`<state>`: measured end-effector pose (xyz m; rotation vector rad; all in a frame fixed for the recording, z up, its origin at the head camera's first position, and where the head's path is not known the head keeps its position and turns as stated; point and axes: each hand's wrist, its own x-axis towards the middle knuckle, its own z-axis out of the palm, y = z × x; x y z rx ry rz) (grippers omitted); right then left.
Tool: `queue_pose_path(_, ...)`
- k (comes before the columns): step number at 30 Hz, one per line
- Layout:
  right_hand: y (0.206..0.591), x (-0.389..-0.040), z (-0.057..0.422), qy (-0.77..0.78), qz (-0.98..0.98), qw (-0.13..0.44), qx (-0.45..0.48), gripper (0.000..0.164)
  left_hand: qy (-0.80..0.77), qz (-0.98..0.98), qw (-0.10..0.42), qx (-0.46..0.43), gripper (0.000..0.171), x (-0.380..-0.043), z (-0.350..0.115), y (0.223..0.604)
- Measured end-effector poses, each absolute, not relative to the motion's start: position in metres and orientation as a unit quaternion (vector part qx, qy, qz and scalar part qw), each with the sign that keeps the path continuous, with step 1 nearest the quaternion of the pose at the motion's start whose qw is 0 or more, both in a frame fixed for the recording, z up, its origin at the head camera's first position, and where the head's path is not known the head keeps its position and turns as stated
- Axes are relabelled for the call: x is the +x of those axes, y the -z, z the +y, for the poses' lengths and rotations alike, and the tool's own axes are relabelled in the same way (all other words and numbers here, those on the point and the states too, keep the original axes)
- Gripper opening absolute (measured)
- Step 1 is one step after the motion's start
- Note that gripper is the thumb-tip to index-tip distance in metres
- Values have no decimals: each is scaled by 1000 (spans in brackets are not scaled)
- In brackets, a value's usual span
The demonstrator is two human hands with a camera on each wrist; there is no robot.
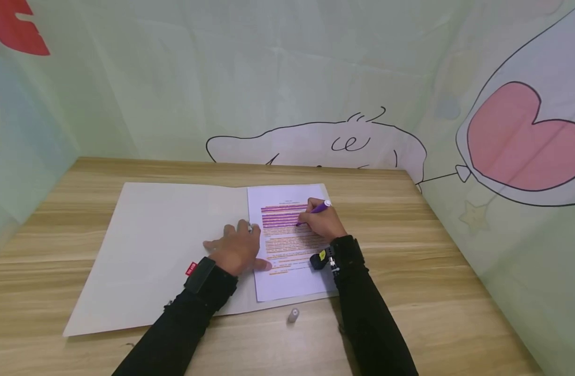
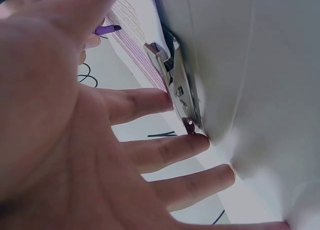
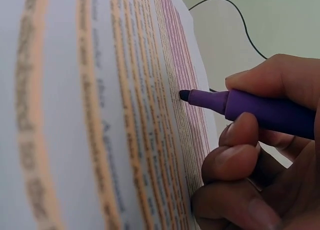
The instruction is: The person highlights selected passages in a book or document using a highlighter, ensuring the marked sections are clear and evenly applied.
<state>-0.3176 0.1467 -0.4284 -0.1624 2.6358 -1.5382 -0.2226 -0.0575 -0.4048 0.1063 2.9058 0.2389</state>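
In the head view my right hand [image 1: 326,223] pinches a purple highlighter [image 3: 272,112] between thumb and fingers. Its dark tip is at the printed sheet [image 1: 292,290], by the lower edge of the purple-marked lines near the top. Orange marking runs along the text lines further down. With fingers spread, my left hand [image 1: 236,249] rests on the open white folder [image 1: 160,230] and the sheet's left edge. Seen from the left wrist, its fingertips lie by a metal clip [image 2: 177,87] at the folder's fold. Much of the clip is hidden in the head view.
A small greyish pen cap [image 1: 293,315] lies on the wooden table [image 1: 409,292], just in front of the folder. The folder's left cover spreads across the table's left side. Printed fabric walls [image 1: 268,78] stand behind and at both sides.
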Motion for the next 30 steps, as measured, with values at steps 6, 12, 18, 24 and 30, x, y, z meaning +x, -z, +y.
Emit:
queue_pose_path(6, 428, -319, 150, 507, 860, 51, -38, 33, -84, 989, 113, 37, 100, -223, -58, 404)
queue_pose_path(12, 427, -319, 151, 509, 858, 50, -45, 32, -83, 989, 112, 39, 100, -222, -58, 404)
queue_pose_path(18, 427, -320, 153, 509, 859, 44, -36, 33, -83, 990, 108, 41, 99, -221, -58, 403)
queue_pose_path(24, 428, -321, 155, 505, 861, 45, -39, 33, -85, 990, 107, 39, 99, -221, -58, 402)
queue_pose_path(30, 427, -320, 159, 506, 861, 41, -34, 34, -87, 989, 112, 38, 99, -222, -58, 403)
